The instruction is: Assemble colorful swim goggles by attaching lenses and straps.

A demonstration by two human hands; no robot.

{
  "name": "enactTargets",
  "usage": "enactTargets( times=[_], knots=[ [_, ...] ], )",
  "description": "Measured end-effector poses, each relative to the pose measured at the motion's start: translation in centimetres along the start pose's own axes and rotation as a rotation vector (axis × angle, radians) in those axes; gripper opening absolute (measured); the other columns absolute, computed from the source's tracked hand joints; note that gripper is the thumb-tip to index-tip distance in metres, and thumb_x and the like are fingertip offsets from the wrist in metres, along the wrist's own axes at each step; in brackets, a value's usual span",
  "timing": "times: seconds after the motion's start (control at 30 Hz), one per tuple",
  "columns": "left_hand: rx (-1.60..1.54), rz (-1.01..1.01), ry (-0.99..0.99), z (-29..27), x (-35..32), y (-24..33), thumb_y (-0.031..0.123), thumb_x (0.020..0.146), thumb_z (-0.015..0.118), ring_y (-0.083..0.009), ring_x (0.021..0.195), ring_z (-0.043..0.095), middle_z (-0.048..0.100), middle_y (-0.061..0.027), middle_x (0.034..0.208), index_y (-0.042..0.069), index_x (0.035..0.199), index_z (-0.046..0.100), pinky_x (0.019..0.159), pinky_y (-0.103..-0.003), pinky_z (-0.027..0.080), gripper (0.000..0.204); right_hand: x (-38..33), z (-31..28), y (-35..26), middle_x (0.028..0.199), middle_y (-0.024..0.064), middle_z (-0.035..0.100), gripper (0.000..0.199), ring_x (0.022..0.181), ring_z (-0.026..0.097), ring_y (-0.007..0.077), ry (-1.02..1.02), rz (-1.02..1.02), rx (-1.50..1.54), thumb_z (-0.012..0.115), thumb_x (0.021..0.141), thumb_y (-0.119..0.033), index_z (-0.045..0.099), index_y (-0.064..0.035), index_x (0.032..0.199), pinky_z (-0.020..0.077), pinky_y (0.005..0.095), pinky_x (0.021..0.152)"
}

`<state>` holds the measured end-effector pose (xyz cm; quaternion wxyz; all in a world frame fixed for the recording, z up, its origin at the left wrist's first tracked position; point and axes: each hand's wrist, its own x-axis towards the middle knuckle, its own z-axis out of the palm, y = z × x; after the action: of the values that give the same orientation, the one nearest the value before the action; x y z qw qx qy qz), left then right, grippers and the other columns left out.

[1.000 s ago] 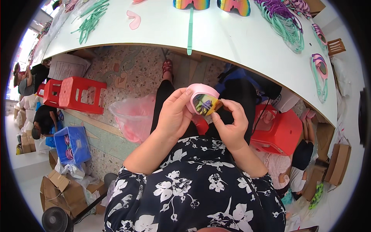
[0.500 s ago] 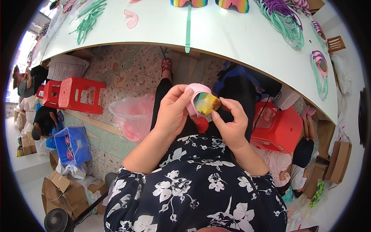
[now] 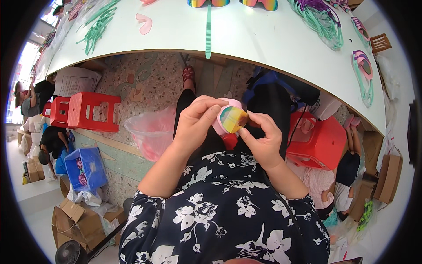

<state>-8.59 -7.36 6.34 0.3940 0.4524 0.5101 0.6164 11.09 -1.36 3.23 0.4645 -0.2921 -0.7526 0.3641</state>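
Note:
Above my lap I hold a pink goggle frame (image 3: 231, 102) together with a curved rainbow-mirrored lens (image 3: 234, 119). My left hand (image 3: 198, 119) is closed on the frame's left side, with thumb and fingers pinching its rim. At the other end, my right hand (image 3: 265, 135) pinches the lens's right edge between thumb and fingers. The lens lies against the frame's front; whether its edges are seated all round I cannot tell. Fingers cover both ends.
On the white table (image 3: 171, 33) lie mirrored goggles (image 3: 257, 3), a green strap (image 3: 208, 37), a pink nose piece (image 3: 144, 23) and strap bundles (image 3: 318, 24). Red stools (image 3: 94, 112) flank me, with a pink-filled plastic bag (image 3: 151, 132) beside my leg. Other people sit left and right.
The lens and frame have turned so the lens faces up more fully. My left fingers have shifted over the frame's upper edge. My right hand keeps its pinch.

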Motion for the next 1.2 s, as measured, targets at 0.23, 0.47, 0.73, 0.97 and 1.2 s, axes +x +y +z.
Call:
enactTargets(
  times=[0.23, 0.47, 0.73, 0.97, 1.2],
  knots=[
    [-0.014, -0.028, -0.159, -1.2, -0.4, -0.8, 0.006, 0.100, 0.054, -0.0154, 0.107, 0.062, 0.066, -0.0086, 0.116, 0.000, 0.121, 0.066, 0.093, -0.029, 0.049, 0.025, -0.8, 0.0, 0.1, 0.103, 0.0124, 0.068, 0.046, 0.080, 0.063, 0.0152, 0.007, 0.019, 0.070, 0.081, 0.072, 0.002, 0.067, -0.0014, 0.115, 0.0534, 0.0259, 0.070],
    [-0.408, -0.203, -0.106, 0.1, -2.6, -1.7, 0.008, 0.102, 0.051, -0.0231, 0.120, 0.060, 0.059, -0.0169, 0.133, -0.005, 0.140, 0.048, 0.102, -0.037, 0.050, 0.040, -0.6, 0.0, -0.1, 0.104, 0.0124, 0.068, 0.045, 0.081, 0.063, 0.0158, 0.001, 0.030, 0.090, 0.081, 0.073, 0.002, 0.067, -0.0016, 0.115, 0.0535, 0.0263, 0.070],
    [-0.293, -0.245, -0.196, -0.4, -2.3, -0.3, 0.002, 0.085, 0.074, -0.0203, 0.116, 0.061, 0.060, -0.0126, 0.131, 0.000, 0.139, 0.049, 0.096, -0.035, 0.053, 0.060, -1.0, 0.1, -0.2, 0.102, 0.0126, 0.068, 0.044, 0.082, 0.064, 0.0180, -0.019, 0.043, 0.063, 0.080, 0.072, 0.001, 0.067, -0.0008, 0.114, 0.0541, 0.0271, 0.069],
    [0.215, -0.264, -0.437, -1.8, -0.3, 1.0, 0.012, 0.071, 0.089, -0.0176, 0.116, 0.059, 0.061, -0.0087, 0.130, 0.003, 0.134, 0.056, 0.098, -0.032, 0.049, 0.072, -1.7, -0.3, -0.4, 0.109, 0.0134, 0.066, 0.042, 0.097, 0.066, 0.0205, -0.149, 0.137, 0.042, 0.077, 0.078, 0.001, 0.065, -0.0018, 0.118, 0.0544, 0.0297, 0.084],
    [0.245, 0.000, -0.349, -1.6, -0.5, -0.1, 0.019, 0.066, 0.091, -0.0213, 0.108, 0.066, 0.068, -0.0112, 0.121, 0.006, 0.129, 0.063, 0.094, -0.033, 0.051, 0.070, -1.6, 0.0, -0.6, 0.100, 0.0094, 0.064, 0.038, 0.081, 0.063, 0.0199, -0.111, 0.129, 0.060, 0.080, 0.074, -0.005, 0.067, -0.0031, 0.110, 0.0521, 0.0290, 0.070]
  ],
)
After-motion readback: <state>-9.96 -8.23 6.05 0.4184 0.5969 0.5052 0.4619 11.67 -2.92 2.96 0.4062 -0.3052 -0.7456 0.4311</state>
